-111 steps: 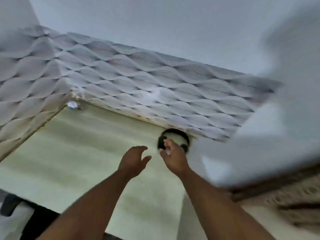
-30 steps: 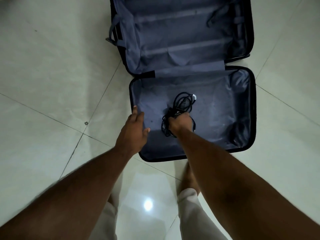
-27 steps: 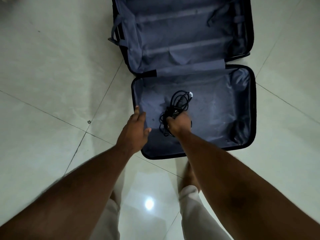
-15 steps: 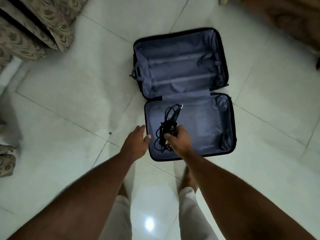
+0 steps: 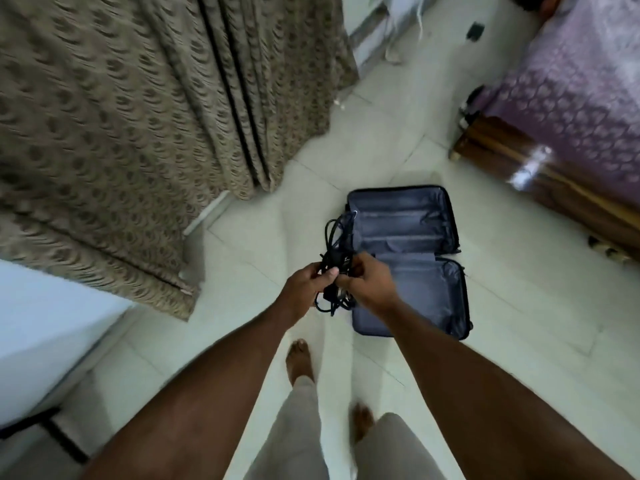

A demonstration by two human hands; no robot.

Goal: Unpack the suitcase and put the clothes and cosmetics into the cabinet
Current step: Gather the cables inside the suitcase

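Far left of the suitcase: patterned curtain w/ a white cabinet-like surface below it. Nearer, just left of the suitcase's left edge, your left hand and right hand meet, both pinching a black cable bundle held up off the floor; loops dangle above and below the hands. Suitcase lies open flat, both halves look empty. Right of it: a bed w/ purple cover. Judgement: the bundle is light, floppy, snag-prone — grip it at the bunched middle, not a stray loop.
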